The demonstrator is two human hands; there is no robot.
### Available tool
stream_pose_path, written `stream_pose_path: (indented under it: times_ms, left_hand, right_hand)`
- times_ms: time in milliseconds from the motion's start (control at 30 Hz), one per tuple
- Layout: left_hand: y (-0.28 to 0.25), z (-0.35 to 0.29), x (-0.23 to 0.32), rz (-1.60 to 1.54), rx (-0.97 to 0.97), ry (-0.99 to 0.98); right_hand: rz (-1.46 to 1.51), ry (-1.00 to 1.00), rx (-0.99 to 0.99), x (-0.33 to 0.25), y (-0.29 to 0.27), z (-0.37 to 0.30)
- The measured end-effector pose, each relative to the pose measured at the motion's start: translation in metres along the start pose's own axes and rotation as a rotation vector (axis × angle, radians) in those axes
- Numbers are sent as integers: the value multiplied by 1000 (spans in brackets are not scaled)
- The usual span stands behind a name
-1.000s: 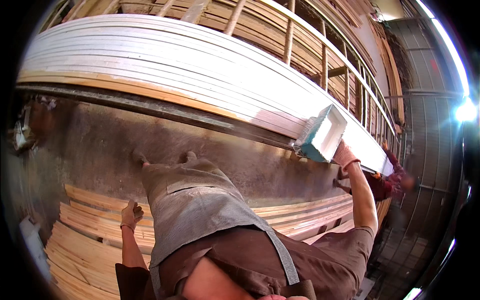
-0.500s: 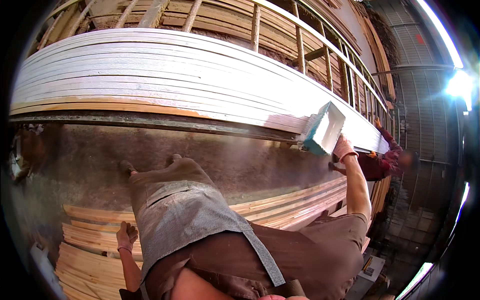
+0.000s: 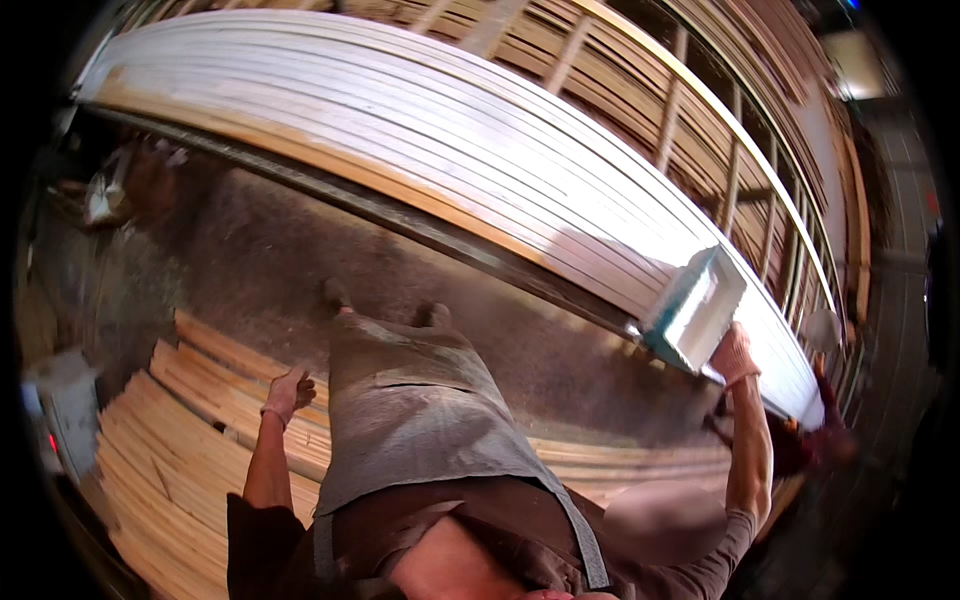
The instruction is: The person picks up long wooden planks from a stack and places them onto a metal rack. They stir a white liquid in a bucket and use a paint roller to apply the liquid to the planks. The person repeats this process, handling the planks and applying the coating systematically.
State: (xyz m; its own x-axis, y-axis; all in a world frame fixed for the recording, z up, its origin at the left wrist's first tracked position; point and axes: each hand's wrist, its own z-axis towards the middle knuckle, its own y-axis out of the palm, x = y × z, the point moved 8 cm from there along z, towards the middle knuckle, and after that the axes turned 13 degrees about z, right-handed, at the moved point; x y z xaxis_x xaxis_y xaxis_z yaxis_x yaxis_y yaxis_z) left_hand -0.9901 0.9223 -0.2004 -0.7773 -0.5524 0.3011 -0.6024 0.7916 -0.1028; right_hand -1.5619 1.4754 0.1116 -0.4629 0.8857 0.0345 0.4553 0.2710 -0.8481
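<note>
Long boards coated white (image 3: 400,130) lie side by side in a row that runs from the far left down to the right. On their near edge at the right rests a teal rectangular box (image 3: 700,305), tilted, with its inside smeared white. My right hand (image 3: 733,352), in a pale pinkish glove, is closed on the box's right end; its fingertips are partly hidden. My left hand (image 3: 288,393), gloved alike, hangs at my side above the bare wood strips, empty, its fingers loosely apart. Along the near edge a strip of bare wood (image 3: 370,190) shows orange-brown.
Stacks of bare wood strips (image 3: 190,450) lie behind me on the floor (image 3: 260,250). Past the white boards, a wooden rack (image 3: 670,110) stands before more timber. Another person (image 3: 800,445), blurred, is at the far right end of the boards. A dark beam (image 3: 400,230) edges the row.
The view has turned, so the boards slope more steeply down to the right. My right hand still grips the box on the boards. My left hand's fingers have loosened from a tighter curl.
</note>
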Motion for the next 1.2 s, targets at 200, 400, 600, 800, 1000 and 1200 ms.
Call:
stream_pose_path:
  times_ms: [200,400,600,800,1000,1200]
  left_hand:
    - [-10,-19,-8,-154,6,-24]
    - [-54,-7,-77,-315,-22,-69]
    - [-94,24,-126,-371,19,-151]
    - [-170,54,-70,-497,77,-147]
    - [-295,79,4,-561,18,68]
    - [-395,110,93,-433,203,104]
  right_hand:
    - [343,-203,163,-74,-14,37]
    - [-284,-565,205,-238,-28,102]
    - [-161,-432,105,-426,-79,147]
    - [-39,-706,307,-593,-114,190]
    - [-214,-891,242,-757,-137,252]
    - [-88,-729,216,-945,-189,279]
